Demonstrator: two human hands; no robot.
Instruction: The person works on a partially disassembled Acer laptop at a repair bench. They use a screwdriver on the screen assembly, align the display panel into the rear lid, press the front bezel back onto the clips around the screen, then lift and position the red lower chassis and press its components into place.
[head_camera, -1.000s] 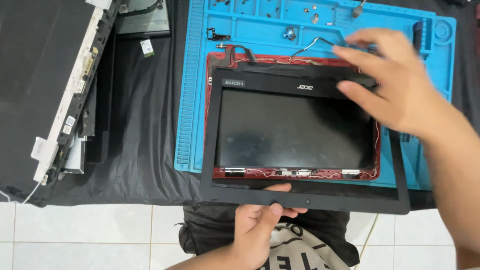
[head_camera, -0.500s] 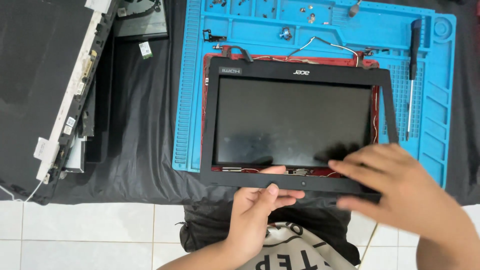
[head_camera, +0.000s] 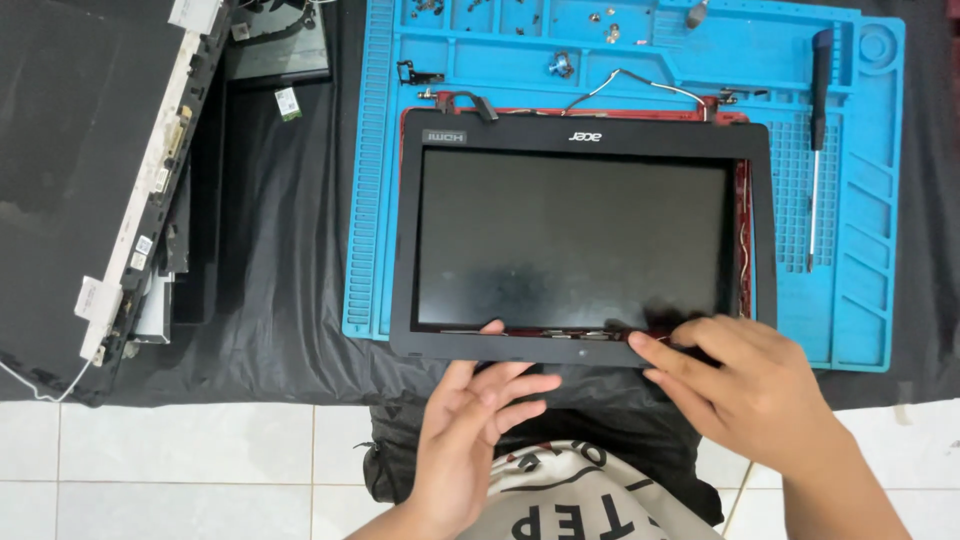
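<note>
I see the black screen bezel (head_camera: 585, 135) lying over the dark laptop display panel (head_camera: 570, 240), which sits in a red lid shell (head_camera: 742, 200) on the blue work mat (head_camera: 850, 290), slightly right of centre. The bezel's near edge overhangs the mat's near border. The right hand (head_camera: 750, 385) rests its fingertips on the bezel's near right strip — fingers bent, pressing down rather than clasping. The left hand (head_camera: 475, 420) is released, palm up and fingers spread, with only a fingertip touching the near edge of the bezel. A screwdriver (head_camera: 817, 150) lies along the mat's right side, well apart from both hands. Small screws (head_camera: 610, 25) sit in the far trays. At far left, on the black cloth (head_camera: 280, 250), lies a dismantled laptop base (head_camera: 90, 180).
</note>
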